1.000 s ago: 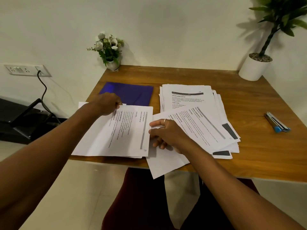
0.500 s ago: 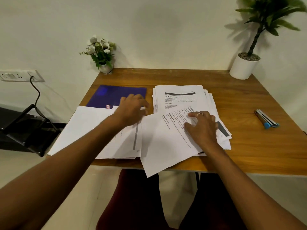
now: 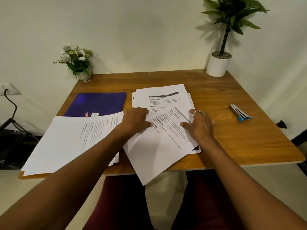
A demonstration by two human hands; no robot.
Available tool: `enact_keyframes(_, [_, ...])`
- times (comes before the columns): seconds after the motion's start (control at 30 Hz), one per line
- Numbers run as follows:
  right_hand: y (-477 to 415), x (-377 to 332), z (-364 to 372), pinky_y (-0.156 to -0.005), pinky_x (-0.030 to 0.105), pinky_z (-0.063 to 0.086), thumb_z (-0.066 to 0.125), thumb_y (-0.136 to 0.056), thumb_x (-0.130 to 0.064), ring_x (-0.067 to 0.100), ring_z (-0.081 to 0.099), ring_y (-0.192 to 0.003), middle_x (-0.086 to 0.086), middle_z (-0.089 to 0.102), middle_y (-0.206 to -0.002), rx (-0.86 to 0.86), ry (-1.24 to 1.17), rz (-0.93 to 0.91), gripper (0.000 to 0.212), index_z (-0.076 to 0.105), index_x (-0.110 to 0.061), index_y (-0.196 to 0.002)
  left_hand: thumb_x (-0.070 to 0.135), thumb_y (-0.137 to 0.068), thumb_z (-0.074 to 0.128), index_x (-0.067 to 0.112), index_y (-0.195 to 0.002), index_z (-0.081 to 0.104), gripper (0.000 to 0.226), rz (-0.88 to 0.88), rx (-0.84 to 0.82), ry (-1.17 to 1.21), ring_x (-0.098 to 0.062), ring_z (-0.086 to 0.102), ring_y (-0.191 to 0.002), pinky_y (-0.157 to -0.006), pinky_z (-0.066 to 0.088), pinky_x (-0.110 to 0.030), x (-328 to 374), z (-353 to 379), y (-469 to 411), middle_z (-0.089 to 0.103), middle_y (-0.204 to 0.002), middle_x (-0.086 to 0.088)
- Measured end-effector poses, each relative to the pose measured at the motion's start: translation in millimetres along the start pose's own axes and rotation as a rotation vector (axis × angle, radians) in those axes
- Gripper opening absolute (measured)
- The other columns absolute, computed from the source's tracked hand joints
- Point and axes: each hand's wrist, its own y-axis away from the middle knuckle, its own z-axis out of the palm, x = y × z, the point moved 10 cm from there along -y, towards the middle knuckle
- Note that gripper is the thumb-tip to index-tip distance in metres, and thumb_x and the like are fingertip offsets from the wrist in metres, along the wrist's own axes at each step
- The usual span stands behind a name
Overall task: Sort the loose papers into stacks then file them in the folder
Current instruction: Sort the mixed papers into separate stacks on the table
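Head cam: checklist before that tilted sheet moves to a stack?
1. Both hands on the tilted sheet: ok. The left hand and right hand both rest on it.
2. Left grip: cannot tell whether it pinches or only presses.
3. Sheet fully on the table: not ok. Its near corner overhangs the front edge.
4. Left stack squared: not ok. It is fanned and hangs off the near left corner.
5. Folder ready: not ok. It looks closed and the stack covers its near edge.
6. Stapler clear of the papers: ok.
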Motion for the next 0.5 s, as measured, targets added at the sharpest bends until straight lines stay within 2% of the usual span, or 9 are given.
enact_keyframes(0.13, [-3, -2, -5, -0.109, 0.045, 0.033, 0.084, -0.084, -0.031, 0.029, 0.048, -0.132, 0.006, 0.054, -0.139, 0.045, -0.053, -0.028, 0.057, 0.060, -0.022, -0.135, 0.049, -0.090, 0.073, 0.020, -0.139, 0.059, 0.059, -0.017, -0.017, 0.169, -0.025, 0.058, -0.123, -0.103, 0.047, -0.041, 3, 6, -3, 0.063, -0.136, -0.003])
enact_keyframes(0.2, [-4, -3, -5, -0.105, 0.043, 0.047, 0.080, -0.088, -0.016, 0.029, 0.053, -0.127, 0.006, 0.054, -0.136, 0.051, -0.123, -0.062, 0.051, 0.062, -0.022, -0.135, 0.044, -0.089, 0.075, 0.018, -0.137, 0.061, 0.056, -0.021, -0.026, 0.251, -0.024, 0.056, -0.123, -0.099, 0.049, -0.036, 3, 7, -6, 0.061, -0.138, -0.005])
enact_keyframes(0.3, [-6, -4, -9, -0.092, 0.035, 0.056, 0.068, -0.092, 0.004, 0.026, 0.057, -0.121, 0.004, 0.056, -0.131, 0.074, -0.185, -0.111, 0.047, 0.066, -0.023, -0.130, 0.044, -0.088, 0.076, 0.017, -0.127, 0.065, 0.048, -0.023, -0.019, 0.289, -0.020, 0.057, -0.107, -0.081, 0.044, -0.028, 4, 6, -9, 0.064, -0.129, -0.004])
enact_keyframes(0.4, [-10, -6, -19, -0.086, 0.029, 0.057, 0.066, -0.093, 0.007, 0.021, 0.059, -0.116, 0.002, 0.057, -0.127, 0.114, -0.245, -0.139, 0.045, 0.068, -0.023, -0.126, 0.046, -0.090, 0.074, 0.019, -0.108, 0.064, 0.034, -0.034, -0.016, 0.326, -0.016, 0.054, -0.091, -0.066, 0.036, -0.025, 7, 4, -12, 0.066, -0.113, -0.004])
enact_keyframes(0.5, [-12, -11, -32, -0.084, 0.029, 0.057, 0.066, -0.096, 0.001, 0.021, 0.060, -0.116, 0.001, 0.057, -0.129, 0.176, -0.286, -0.172, 0.038, 0.069, -0.023, -0.125, 0.038, -0.093, 0.072, 0.021, -0.099, 0.059, 0.023, -0.028, 0.010, 0.450, -0.017, 0.055, -0.090, -0.065, 0.037, -0.023, 12, -1, -14, 0.065, -0.108, -0.002])
